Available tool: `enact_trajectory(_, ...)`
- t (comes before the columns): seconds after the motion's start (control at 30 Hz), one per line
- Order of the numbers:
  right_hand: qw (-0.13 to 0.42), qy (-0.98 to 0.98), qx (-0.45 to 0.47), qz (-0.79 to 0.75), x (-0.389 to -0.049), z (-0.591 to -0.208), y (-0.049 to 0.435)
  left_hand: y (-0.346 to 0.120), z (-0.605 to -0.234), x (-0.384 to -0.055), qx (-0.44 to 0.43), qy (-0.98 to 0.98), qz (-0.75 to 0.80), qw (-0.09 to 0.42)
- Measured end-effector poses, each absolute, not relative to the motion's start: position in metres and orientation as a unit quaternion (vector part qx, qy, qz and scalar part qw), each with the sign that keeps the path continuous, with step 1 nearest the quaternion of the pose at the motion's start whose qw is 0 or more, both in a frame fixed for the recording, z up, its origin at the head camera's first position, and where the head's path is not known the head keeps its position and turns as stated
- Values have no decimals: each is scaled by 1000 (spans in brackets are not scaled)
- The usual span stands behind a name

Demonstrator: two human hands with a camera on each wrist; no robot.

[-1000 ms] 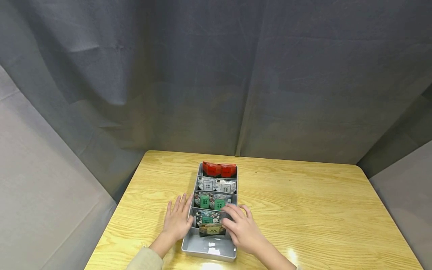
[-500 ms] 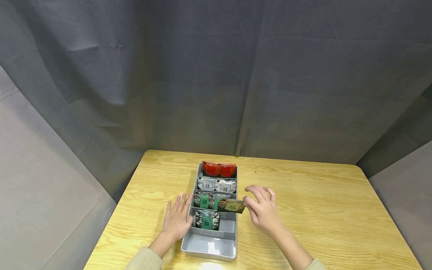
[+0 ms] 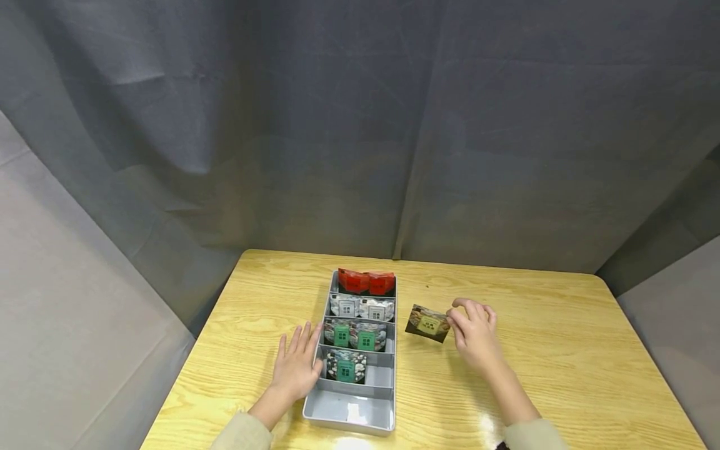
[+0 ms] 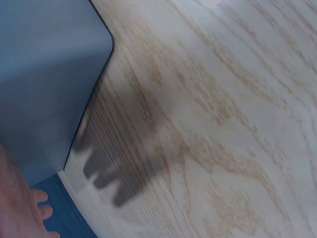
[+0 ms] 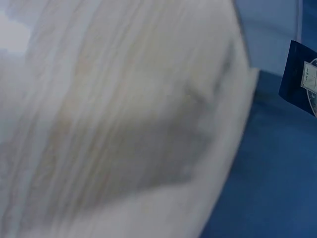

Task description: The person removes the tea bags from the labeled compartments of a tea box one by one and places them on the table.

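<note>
Dark flat sachet with yellow label [image 3: 425, 325] is right of the grey divided tray [image 3: 337, 409]; the right hand [image 3: 475, 334] pinches only its edge, so it could slip. Left hand [image 3: 295, 369] lies straight-fingered beside the tray.

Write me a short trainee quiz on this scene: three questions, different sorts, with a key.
1. Multiple choice: which hand holds the yellow-labelled packet?
A) left
B) right
C) both

2. True or false: in the head view, the left hand is at the left side of the gray tray.

3. Count: how many red packets show at the tray's far end?

Key:
1. B, the right hand
2. True
3. Two
</note>
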State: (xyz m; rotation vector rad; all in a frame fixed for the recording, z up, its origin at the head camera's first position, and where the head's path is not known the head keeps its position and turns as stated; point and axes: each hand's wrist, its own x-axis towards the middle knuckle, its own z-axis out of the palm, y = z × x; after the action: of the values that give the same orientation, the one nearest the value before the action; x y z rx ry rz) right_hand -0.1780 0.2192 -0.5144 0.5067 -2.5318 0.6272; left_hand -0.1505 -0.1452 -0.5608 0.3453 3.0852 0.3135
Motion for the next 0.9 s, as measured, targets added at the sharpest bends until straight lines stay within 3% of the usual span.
enact_trajectory(0.4,114,-970,130,171,-209,-565,238,-145,-563,-152,107,988,107,12)
enact_trajectory(0.9,58,-991,99,70,-231,-601,223,-147,-562,-152,108,989,103,14)
